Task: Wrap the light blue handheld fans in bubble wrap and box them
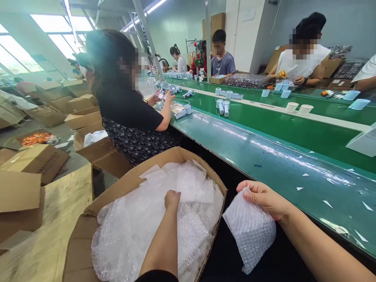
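Note:
Bubble wrap pieces (132, 219) fill a large open cardboard box (76, 243) at the lower left of the head view. My left hand (172, 199) is over the box, its fingers closed at a bubble wrap piece (190, 184). To the right of the box, my right hand (261, 196) pinches the top corner of a bubble wrap bag (249, 231) between thumb and fingers. That bag hangs down beside the green work surface.
A green bench (235, 145) runs diagonally along the right, with white scraps, blue cups (285, 93) and white devices (226, 107). A person in black sits at the left, handling a device. Other people work across the bench. Cardboard boxes (41, 160) crowd the left floor.

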{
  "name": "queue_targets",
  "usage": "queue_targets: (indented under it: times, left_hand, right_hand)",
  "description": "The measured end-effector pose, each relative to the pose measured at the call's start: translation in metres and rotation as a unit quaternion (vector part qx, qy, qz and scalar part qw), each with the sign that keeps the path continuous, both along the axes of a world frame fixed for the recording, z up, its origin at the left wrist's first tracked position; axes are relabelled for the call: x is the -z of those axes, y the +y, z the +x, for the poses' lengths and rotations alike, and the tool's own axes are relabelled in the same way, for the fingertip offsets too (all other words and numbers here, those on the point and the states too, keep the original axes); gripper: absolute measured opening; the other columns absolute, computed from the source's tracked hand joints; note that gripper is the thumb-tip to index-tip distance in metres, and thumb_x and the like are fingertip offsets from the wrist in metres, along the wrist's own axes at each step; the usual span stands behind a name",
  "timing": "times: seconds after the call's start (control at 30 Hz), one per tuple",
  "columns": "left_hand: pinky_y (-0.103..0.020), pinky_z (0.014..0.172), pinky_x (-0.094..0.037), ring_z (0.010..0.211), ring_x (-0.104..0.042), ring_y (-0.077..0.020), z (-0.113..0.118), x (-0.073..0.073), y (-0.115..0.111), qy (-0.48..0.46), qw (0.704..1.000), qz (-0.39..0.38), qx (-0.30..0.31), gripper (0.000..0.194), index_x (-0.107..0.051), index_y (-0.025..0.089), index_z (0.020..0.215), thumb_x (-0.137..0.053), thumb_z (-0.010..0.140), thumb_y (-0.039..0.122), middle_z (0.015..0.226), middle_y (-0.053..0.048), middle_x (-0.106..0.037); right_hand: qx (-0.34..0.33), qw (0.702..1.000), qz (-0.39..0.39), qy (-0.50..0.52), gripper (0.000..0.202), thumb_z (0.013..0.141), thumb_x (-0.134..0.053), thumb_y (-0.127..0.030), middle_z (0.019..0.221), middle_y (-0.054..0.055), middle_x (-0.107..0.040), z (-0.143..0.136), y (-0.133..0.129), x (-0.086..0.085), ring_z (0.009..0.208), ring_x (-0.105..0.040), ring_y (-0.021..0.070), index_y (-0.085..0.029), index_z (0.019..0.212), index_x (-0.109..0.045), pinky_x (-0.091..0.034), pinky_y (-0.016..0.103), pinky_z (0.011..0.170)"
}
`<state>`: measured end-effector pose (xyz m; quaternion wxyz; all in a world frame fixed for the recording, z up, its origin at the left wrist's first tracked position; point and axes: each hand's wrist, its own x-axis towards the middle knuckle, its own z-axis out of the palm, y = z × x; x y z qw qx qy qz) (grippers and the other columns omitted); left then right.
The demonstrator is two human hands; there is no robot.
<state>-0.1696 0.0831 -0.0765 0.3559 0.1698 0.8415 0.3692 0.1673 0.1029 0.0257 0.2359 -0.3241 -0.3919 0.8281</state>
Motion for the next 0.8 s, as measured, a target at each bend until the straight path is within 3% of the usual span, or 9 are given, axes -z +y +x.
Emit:
queue_targets:
  times: [0.13, 0.2, 0.27, 0.4, 0.57, 0.63, 0.7, 0.73, 0.8]
  left_hand:
    - [-0.027, 0.071, -0.048, 0.084, -0.063, -0.0184, 0.016, -0.006, -0.012, -0.039, 0.995, 0.080, -0.052, 0.009, -0.053, 0.017, 0.074, -0.061, 0.079, 0.019, 0.074, -0.001, -0.058]
    - [-0.022, 0.061, -0.047, 0.070, -0.062, -0.0126, 0.026, -0.021, -0.022, -0.085, 0.987, 0.122, -0.066, 0.008, -0.053, 0.017, 0.086, -0.058, 0.080, 0.020, 0.073, 0.001, -0.058]
    - [-0.018, 0.054, -0.045, 0.062, -0.061, -0.0088, 0.038, -0.042, -0.033, -0.128, 0.977, 0.151, -0.075, 0.024, -0.052, 0.018, 0.103, -0.057, 0.079, 0.016, 0.074, 0.001, -0.059]
    - [-0.013, 0.044, -0.043, 0.054, -0.061, -0.0078, 0.060, -0.085, -0.058, -0.275, 0.934, 0.214, -0.073, 0.045, -0.053, 0.022, 0.118, -0.059, 0.074, 0.010, 0.071, 0.001, -0.060]
    - [-0.010, 0.034, -0.034, 0.042, -0.052, -0.0047, 0.092, -0.111, -0.084, -0.343, 0.921, 0.184, -0.016, 0.020, -0.067, 0.009, 0.089, -0.060, 0.070, 0.009, 0.060, -0.003, -0.060]
    - [-0.012, 0.033, -0.031, 0.038, -0.048, -0.0038, 0.106, -0.110, -0.094, -0.334, 0.926, 0.173, 0.031, 0.018, -0.067, 0.009, 0.085, -0.061, 0.069, 0.011, 0.056, -0.001, -0.058]
    - [-0.014, 0.033, -0.032, 0.036, -0.046, -0.0048, 0.114, -0.102, -0.103, -0.337, 0.923, 0.152, 0.105, 0.019, -0.068, 0.009, 0.086, -0.063, 0.069, 0.017, 0.055, -0.001, -0.058]
    - [-0.016, 0.034, -0.032, 0.037, -0.047, -0.0059, 0.114, -0.096, -0.106, -0.336, 0.920, 0.135, 0.148, 0.023, -0.068, 0.010, 0.088, -0.065, 0.068, 0.022, 0.056, -0.001, -0.059]
    - [-0.019, 0.036, -0.035, 0.041, -0.052, -0.0087, 0.100, -0.079, -0.109, -0.263, 0.937, 0.098, 0.206, 0.033, -0.068, 0.011, 0.091, -0.065, 0.070, 0.035, 0.062, -0.004, -0.063]
  right_hand:
    - [-0.095, 0.988, 0.108, -0.049, 0.034, 0.073, -0.074, -0.026, 0.083, 0.000, -0.067, -0.001, -0.007, 0.003, 0.068, -0.061, 0.0095, -0.018, 0.104, -0.063, -0.046, 0.021, 0.064]
    - [-0.161, 0.968, 0.172, -0.082, 0.039, 0.074, -0.072, -0.021, 0.094, 0.002, -0.067, -0.012, -0.015, -0.001, 0.082, -0.062, 0.0129, -0.020, 0.112, -0.062, -0.047, 0.025, 0.076]
    - [-0.197, 0.939, 0.258, -0.112, 0.030, 0.076, -0.069, -0.019, 0.097, 0.003, -0.065, -0.028, -0.026, -0.004, 0.089, -0.061, 0.0161, -0.019, 0.105, -0.065, -0.047, 0.030, 0.084]
    - [-0.130, 0.859, 0.478, -0.132, 0.010, 0.083, -0.061, -0.019, 0.116, 0.010, -0.054, -0.047, -0.043, -0.006, 0.107, -0.055, 0.0208, -0.018, 0.087, -0.070, -0.045, 0.036, 0.092]
    - [-0.042, 0.714, 0.682, -0.151, 0.014, 0.084, -0.060, -0.017, 0.156, 0.003, -0.007, -0.037, -0.045, -0.017, 0.138, -0.016, 0.0344, -0.023, 0.089, -0.071, -0.035, 0.052, 0.102]
    - [-0.066, 0.643, 0.746, -0.162, 0.018, 0.085, -0.057, -0.013, 0.156, 0.004, -0.015, -0.034, -0.046, -0.027, 0.140, -0.010, 0.0364, -0.023, 0.090, -0.070, -0.023, 0.060, 0.106]
    - [-0.125, 0.598, 0.778, -0.148, 0.023, 0.088, -0.050, -0.009, 0.140, 0.009, -0.046, -0.033, -0.049, -0.035, 0.135, -0.030, 0.0312, -0.022, 0.094, -0.067, -0.020, 0.061, 0.108]
    - [-0.154, 0.596, 0.777, -0.129, 0.025, 0.090, -0.046, -0.008, 0.125, 0.009, -0.058, -0.033, -0.051, -0.038, 0.124, -0.045, 0.0260, -0.021, 0.096, -0.066, -0.027, 0.056, 0.107]
    - [-0.174, 0.642, 0.742, -0.088, 0.025, 0.091, -0.043, -0.009, 0.101, 0.008, -0.067, -0.027, -0.053, -0.040, 0.098, -0.060, 0.0175, -0.019, 0.102, -0.064, -0.044, 0.041, 0.096]
